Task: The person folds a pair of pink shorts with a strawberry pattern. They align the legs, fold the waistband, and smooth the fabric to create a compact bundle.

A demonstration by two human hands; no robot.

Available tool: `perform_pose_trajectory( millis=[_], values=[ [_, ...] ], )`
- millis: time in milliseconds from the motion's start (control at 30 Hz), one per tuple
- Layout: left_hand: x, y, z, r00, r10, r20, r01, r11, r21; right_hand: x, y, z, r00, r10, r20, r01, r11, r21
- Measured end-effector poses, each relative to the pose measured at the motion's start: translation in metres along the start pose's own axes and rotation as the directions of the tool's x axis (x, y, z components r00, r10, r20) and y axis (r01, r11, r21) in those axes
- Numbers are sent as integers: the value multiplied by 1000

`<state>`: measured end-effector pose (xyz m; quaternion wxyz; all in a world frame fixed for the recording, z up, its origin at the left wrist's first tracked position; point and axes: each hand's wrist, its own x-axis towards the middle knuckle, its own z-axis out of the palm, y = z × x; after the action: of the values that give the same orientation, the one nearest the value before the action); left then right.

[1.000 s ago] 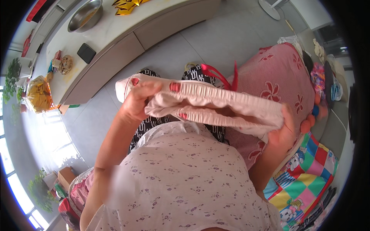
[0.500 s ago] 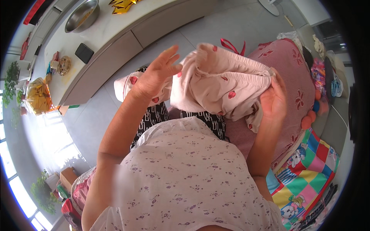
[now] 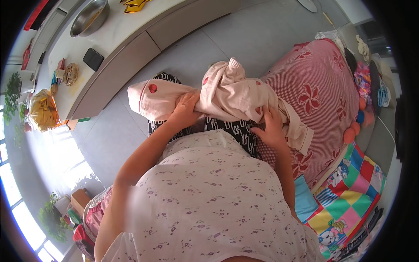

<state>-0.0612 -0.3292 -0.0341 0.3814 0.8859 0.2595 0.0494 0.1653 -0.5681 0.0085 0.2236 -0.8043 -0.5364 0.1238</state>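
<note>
Pale pink trousers (image 3: 235,94) with red strawberry prints lie bunched across my lap, their elastic part now lost in the folds. One leg stretches left past my knee and the other trails right onto the red cushion. My left hand (image 3: 187,109) grips the cloth where the left leg narrows into the bunched middle. On the right, my right hand (image 3: 273,129) rests its fingertips on the trousers, thumb spread away from the fingers. Beneath the trousers show my black and white patterned trouser legs (image 3: 233,131).
A red checked cover (image 3: 327,83) with flower shapes lies to my right, beside a colourful patchwork cloth (image 3: 349,192). At the far left, a counter (image 3: 126,26) holds a metal bowl (image 3: 90,18), a dark phone-like object (image 3: 93,59) and gold foil pieces (image 3: 136,5).
Both hands have come down with the trousers. The raised elastic opening has collapsed into a bunch, my left hand has closed on the cloth, and the red ribbon is out of sight.
</note>
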Motion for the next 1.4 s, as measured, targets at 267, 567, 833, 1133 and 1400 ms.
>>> perform_pose_trajectory(
  millis=[267, 567, 833, 1133, 1400],
  values=[
    [16, -2, -30, 907, -419, 37, 370, 752, -545, -13, 54, 0, 795, 581, -173, -536, 807, 249],
    [-15, -1, -130, 905, -424, -21, 71, 200, -977, -13, 17, -106, 733, 662, -156, -131, 362, 923],
    [-53, 11, -202, 871, -460, -173, -49, 269, -962, 25, -10, -135, 702, 664, -256, -57, 411, 910],
    [-61, -58, -133, 869, -489, -79, 204, 499, -842, 26, -19, -44, 925, 374, -65, -302, 830, 469],
    [-74, -64, -114, 715, -700, -2, 513, 525, -679, -40, 34, 17, 995, 56, -83, -67, 988, -137]
  ],
)
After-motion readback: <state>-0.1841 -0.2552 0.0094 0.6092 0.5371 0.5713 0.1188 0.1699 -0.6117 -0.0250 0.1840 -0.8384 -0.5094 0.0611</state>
